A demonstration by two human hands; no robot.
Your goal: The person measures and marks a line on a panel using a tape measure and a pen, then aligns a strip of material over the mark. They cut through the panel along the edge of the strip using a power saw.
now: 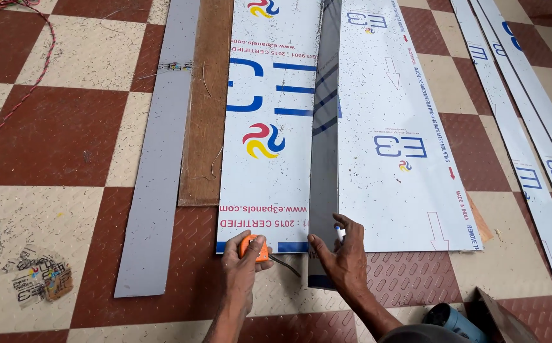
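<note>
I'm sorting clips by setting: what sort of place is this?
Probably a workshop or fit-out site floor: film-covered panel sheets lie on checkered tiles, the left hand holds an orange tape measure, and a blue power tool sits nearby.

The left hand (245, 254) covers most of an orange tool (255, 249); the blue power tool (457, 322) is cut off below.
</note>
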